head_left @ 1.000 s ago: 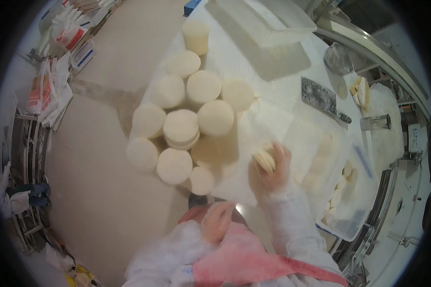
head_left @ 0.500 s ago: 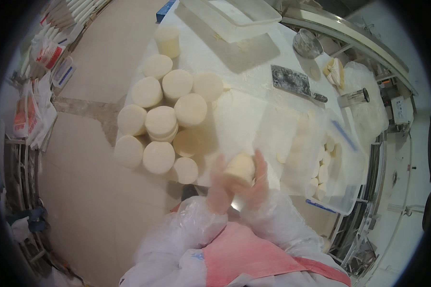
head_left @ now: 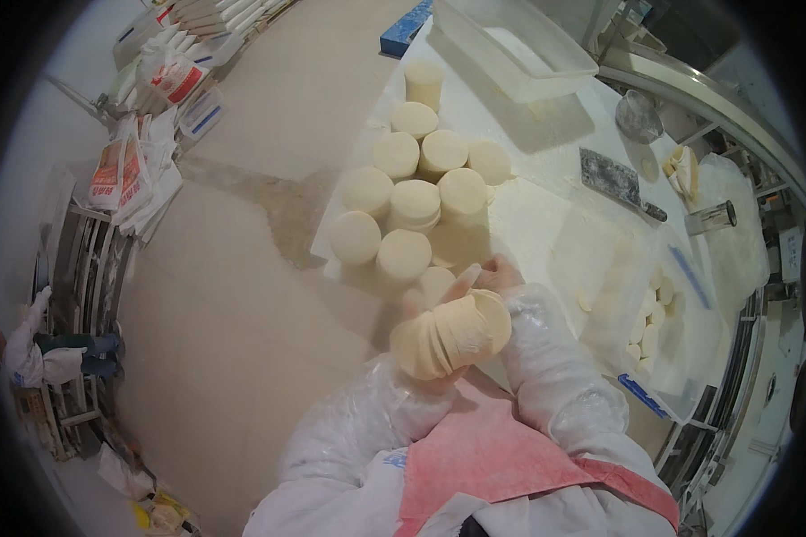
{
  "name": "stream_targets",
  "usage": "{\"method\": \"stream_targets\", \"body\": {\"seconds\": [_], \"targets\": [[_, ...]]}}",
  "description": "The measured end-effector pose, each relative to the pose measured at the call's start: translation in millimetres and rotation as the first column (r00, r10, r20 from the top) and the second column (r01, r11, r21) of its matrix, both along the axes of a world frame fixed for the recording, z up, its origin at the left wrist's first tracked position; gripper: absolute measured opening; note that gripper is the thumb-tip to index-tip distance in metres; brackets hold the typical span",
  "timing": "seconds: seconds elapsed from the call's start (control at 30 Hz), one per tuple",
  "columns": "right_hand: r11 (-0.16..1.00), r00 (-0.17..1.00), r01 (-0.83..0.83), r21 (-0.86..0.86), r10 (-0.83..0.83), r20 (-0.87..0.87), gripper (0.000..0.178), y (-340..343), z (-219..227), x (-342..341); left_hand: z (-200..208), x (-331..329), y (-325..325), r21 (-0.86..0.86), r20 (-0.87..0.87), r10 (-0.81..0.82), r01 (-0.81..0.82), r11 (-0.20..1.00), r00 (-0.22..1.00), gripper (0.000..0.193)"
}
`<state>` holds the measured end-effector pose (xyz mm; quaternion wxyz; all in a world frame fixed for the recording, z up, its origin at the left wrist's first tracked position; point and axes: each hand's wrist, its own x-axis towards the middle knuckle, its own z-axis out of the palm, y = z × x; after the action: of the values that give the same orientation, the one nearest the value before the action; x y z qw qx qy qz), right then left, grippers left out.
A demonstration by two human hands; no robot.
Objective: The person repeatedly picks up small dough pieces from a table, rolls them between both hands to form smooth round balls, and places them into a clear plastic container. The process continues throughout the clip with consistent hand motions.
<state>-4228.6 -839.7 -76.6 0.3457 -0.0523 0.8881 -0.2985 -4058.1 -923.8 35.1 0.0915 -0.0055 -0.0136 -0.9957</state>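
Note:
A fanned stack of thin round dough wrappers (head_left: pixel 452 335) lies tilted in my left hand (head_left: pixel 461 285), over the near edge of the table. The left thumb shows above the stack, and most of the palm is hidden under it. Just beyond the stack's right end is my right hand (head_left: pixel 501 274), its fingers curled together; whatever they pinch, if anything, cannot be made out. Several upright stacks of round wrappers (head_left: pixel 404 256) stand close together on the table's left part. One shorter stack (head_left: pixel 437 283) is partly hidden behind my left hand.
A floury white table (head_left: pixel 537 206) carries a cleaver (head_left: pixel 611 178), a metal bowl (head_left: pixel 638 117) and a clear cup (head_left: pixel 711 217). At the right, a translucent bin (head_left: pixel 690 394) contains small pale rounds. An emptier-looking translucent tub (head_left: pixel 519 76) stands at the far end. Bags (head_left: pixel 139 166) lie far left.
My hands have brought the wrappers nearer my body, and the stack has tipped and fanned out. My right hand has come off its side. The whole view has shifted.

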Motion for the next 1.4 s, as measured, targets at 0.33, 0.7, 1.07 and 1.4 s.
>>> {"method": "stream_targets", "body": {"seconds": [0.33,0.7,1.07,1.4], "targets": [[0.887,0.939,0.279,-0.368,-0.332,-0.089,0.022,51.2,73.9,8.7,-40.1,-11.9,13.7,-0.696,0.49,0.238,0.212,0.686,0.838,0.048],[0.863,0.873,0.296,-0.409,-0.418,-0.25,0.029,119.4,168.7,90.1,2.3,-50.1,72.3,-0.123,0.488,-0.401,0.516,0.847,0.775,0.036],[0.381,0.856,0.318,-0.868,-0.509,0.09,0.06,198.0,184.1,56.1,55.6,-99.9,169.7,-0.723,0.363,-0.006,0.286,0.628,0.932,0.034],[-0.178,0.699,0.677,-0.714,-0.147,0.699,0.057,384.7,201.0,-65.5,118.3,-207.8,307.3,-0.437,0.377,-0.404,0.545,0.715,0.833,0.034]]}}
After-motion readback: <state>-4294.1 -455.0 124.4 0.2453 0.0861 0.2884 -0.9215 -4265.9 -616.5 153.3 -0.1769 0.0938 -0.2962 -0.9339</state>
